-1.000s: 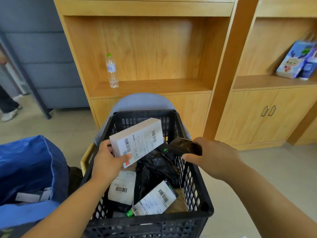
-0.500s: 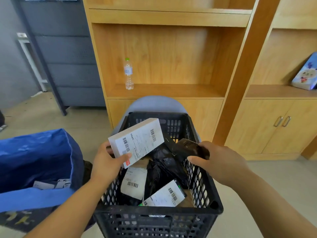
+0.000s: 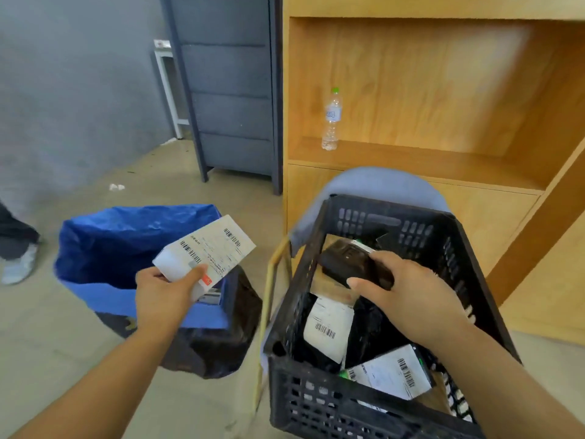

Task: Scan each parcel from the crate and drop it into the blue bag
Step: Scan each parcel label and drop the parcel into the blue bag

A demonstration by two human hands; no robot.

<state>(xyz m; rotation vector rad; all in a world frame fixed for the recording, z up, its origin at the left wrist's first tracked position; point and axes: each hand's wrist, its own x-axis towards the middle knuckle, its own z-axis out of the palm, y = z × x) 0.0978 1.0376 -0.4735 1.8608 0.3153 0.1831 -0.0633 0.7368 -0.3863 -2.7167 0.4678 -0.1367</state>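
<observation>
My left hand [image 3: 164, 293] grips a white box parcel [image 3: 209, 251] with a barcode label, held over the right edge of the open blue bag [image 3: 104, 245] on the floor at the left. My right hand [image 3: 408, 296] holds a black handheld scanner [image 3: 351, 264] above the black plastic crate [image 3: 348, 403] at the right. Inside the crate lie a black-wrapped parcel with a white label [image 3: 327, 327] and another labelled parcel [image 3: 392, 372] near the front. A labelled parcel shows inside the bag, partly hidden by the box.
The crate rests on a grey-backed chair [image 3: 376, 182] in front of a wooden shelf unit [image 3: 443, 160] holding a water bottle [image 3: 331, 120]. A black bag [image 3: 218, 340] lies between blue bag and crate. Another person's shoe [image 3: 17, 266] is at the far left.
My left hand has carried the white box leftward from above the crate to over the blue bag. The view has swung left. My right hand with the scanner stays over the crate.
</observation>
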